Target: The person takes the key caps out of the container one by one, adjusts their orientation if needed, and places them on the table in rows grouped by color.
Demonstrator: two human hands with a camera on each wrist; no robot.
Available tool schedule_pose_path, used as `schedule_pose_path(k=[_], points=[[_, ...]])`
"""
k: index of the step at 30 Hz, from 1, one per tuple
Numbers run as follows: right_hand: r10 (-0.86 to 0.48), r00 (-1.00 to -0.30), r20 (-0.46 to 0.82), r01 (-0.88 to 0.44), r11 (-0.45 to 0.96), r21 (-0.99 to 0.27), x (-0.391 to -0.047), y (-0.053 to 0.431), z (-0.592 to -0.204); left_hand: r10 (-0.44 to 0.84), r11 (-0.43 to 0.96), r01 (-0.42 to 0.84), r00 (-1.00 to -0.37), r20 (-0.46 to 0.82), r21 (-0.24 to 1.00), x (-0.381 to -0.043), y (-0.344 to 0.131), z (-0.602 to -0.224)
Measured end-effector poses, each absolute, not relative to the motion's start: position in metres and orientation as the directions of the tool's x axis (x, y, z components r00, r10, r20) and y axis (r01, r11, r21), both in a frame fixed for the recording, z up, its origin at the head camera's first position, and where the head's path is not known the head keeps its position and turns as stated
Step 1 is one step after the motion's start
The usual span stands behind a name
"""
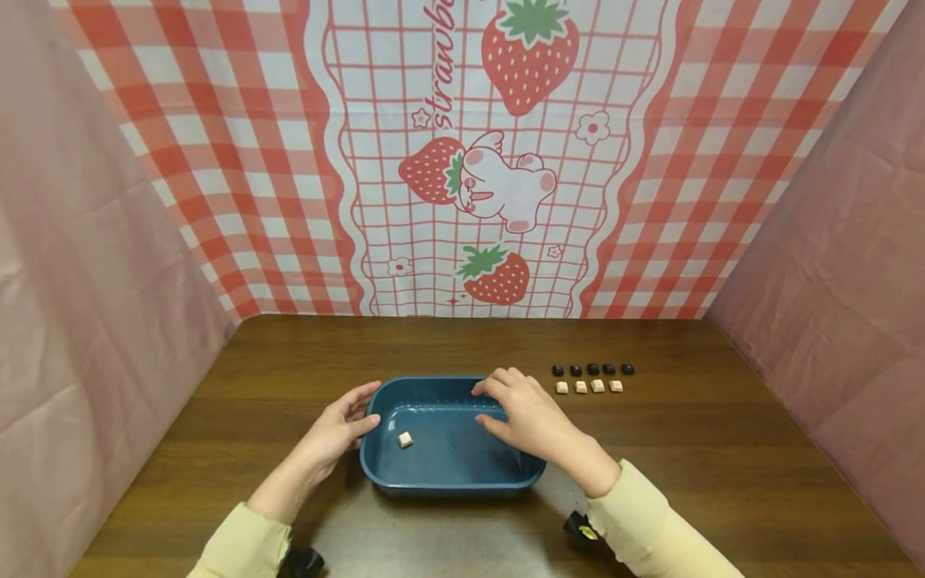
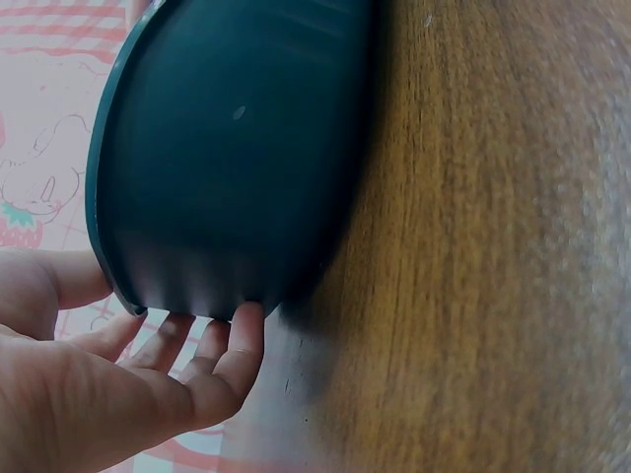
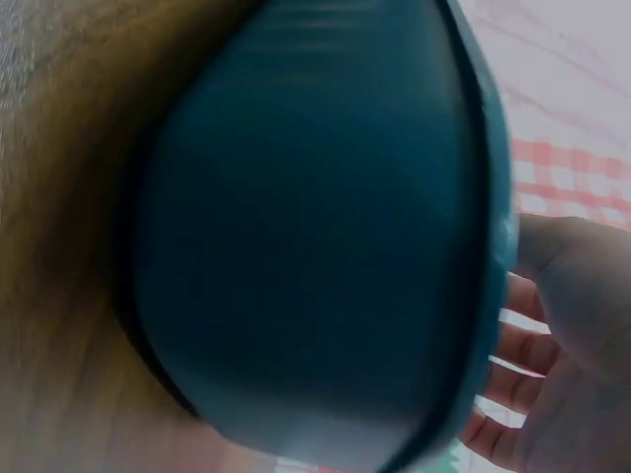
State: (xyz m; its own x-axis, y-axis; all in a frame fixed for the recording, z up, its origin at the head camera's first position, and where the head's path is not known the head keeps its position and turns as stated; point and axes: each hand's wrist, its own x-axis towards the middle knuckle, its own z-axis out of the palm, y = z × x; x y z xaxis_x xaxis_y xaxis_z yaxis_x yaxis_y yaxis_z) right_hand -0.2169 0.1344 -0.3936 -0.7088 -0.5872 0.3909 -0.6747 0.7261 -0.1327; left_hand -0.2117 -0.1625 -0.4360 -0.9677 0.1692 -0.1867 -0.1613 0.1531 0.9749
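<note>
A dark blue plastic tub [image 1: 451, 487] sits on the table. My left hand [image 1: 340, 425] grips its left end, the thumb on the rim and the fingers along the outer wall, as the left wrist view also shows. Inside the tub, toward the left, lies one cream keycap [image 1: 405, 439]. Over the tub's right end is my right hand [image 1: 531, 413], thumb and fingers apart with nothing visible between them. In the right wrist view the tub wall [image 3: 306, 236] hides part of that hand's fingers [image 3: 523, 350].
Right of the tub, a row of several black keycaps [image 1: 593, 369] lies behind a row of several cream keycaps [image 1: 597, 386]. A checked strawberry cloth [image 1: 275, 201] hangs behind the wooden table [image 1: 686, 482]. Pink cloths [image 1: 831, 241] stand at both sides.
</note>
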Motion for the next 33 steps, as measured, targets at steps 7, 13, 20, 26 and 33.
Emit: schedule_pose_path(k=[7, 13, 20, 26, 33], points=[[-0.628, -0.691, 0.357, -0.702, 0.700, -0.128, -0.216, 0.114, -0.405, 0.167, 0.154, -0.156, -0.969, -0.181, 0.976, -0.211, -0.163, -0.436], [-0.668, -0.669, 0.326, -0.731, 0.671, -0.125, -0.215, 0.097, -0.411, 0.166, 0.153, -0.164, -0.968, -0.189, 0.974, -0.211, -0.163, -0.437], [-0.702, -0.653, 0.283, -0.747, 0.658, -0.094, -0.216, 0.081, -0.419, 0.170, 0.148, -0.160, -0.968, -0.185, 0.976, -0.212, -0.162, -0.437], [-0.719, -0.650, 0.246, -0.750, 0.658, -0.061, -0.218, 0.070, -0.422, 0.175, 0.146, -0.162, -0.967, -0.186, 0.976, -0.212, -0.163, -0.438], [-0.742, -0.652, 0.155, -0.754, 0.656, -0.027, -0.217, 0.063, -0.423, 0.183, 0.135, -0.162, -0.965, -0.185, 0.978, -0.211, -0.163, -0.437]])
